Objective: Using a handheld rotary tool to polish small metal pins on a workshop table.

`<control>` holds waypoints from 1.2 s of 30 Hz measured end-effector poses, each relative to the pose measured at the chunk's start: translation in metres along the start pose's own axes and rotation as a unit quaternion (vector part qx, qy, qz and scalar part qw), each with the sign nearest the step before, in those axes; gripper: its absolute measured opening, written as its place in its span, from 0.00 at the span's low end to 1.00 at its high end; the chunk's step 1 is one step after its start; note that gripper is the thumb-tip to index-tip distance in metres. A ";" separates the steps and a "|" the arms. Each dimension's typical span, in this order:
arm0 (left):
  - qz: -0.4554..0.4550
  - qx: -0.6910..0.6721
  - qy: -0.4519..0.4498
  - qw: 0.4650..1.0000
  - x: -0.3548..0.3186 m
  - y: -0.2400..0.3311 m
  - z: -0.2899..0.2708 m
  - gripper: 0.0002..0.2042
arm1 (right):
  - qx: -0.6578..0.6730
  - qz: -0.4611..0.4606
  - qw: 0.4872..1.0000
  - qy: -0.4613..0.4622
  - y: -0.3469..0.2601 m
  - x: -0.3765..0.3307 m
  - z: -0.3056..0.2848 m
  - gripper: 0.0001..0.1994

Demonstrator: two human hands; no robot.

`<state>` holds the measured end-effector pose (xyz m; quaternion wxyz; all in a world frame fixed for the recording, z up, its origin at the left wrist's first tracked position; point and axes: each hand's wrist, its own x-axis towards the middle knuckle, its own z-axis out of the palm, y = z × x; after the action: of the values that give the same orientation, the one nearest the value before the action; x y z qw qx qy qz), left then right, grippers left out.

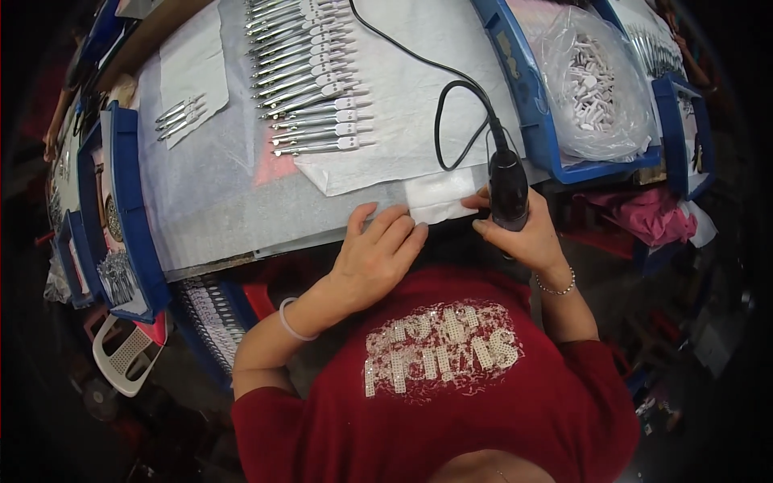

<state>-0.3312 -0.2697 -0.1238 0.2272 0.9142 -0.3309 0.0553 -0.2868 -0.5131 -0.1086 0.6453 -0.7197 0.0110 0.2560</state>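
At the near edge of the table lies a folded white cloth pad (439, 196). My left hand (374, 258) rests by its left side, fingers bent and apart, the fingertips at the pad's edge. Its thumb is hidden, and nothing shows in it. My right hand (541, 233) is wrapped round a black corded tool (507, 189), apparently an electric screwdriver, held upright to the right of the pad. The thumb passes on the near side of it and the fingers on the far side. A black cord (441, 121) loops from its top. The tool's tip is mostly hidden.
Slender silver metal pieces with pale ends (322, 88) lie in a long row on white sheeting; several similar ones (179, 113) lie at left. A blue tray (555, 171) at right holds a clear bag of small white parts (592, 88). Another blue tray (129, 201) borders the left.
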 end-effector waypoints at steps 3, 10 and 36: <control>-0.010 0.003 0.004 1.000 0.002 0.001 0.000 0.15 | -0.005 -0.008 1.000 -0.002 -0.001 0.001 -0.003 0.20; -0.015 -0.012 0.010 1.000 0.007 -0.002 -0.011 0.12 | 0.140 -0.119 0.981 0.066 -0.017 -0.023 -0.015 0.23; -0.092 -0.032 0.036 0.995 0.070 -0.147 -0.058 0.09 | 0.165 -0.229 0.959 0.029 -0.036 -0.032 -0.003 0.22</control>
<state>-0.1812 -0.1846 -0.1098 0.2721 0.9304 -0.2390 0.0567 -0.3014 -0.5201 -0.0634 0.7955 -0.5939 -0.0933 0.0756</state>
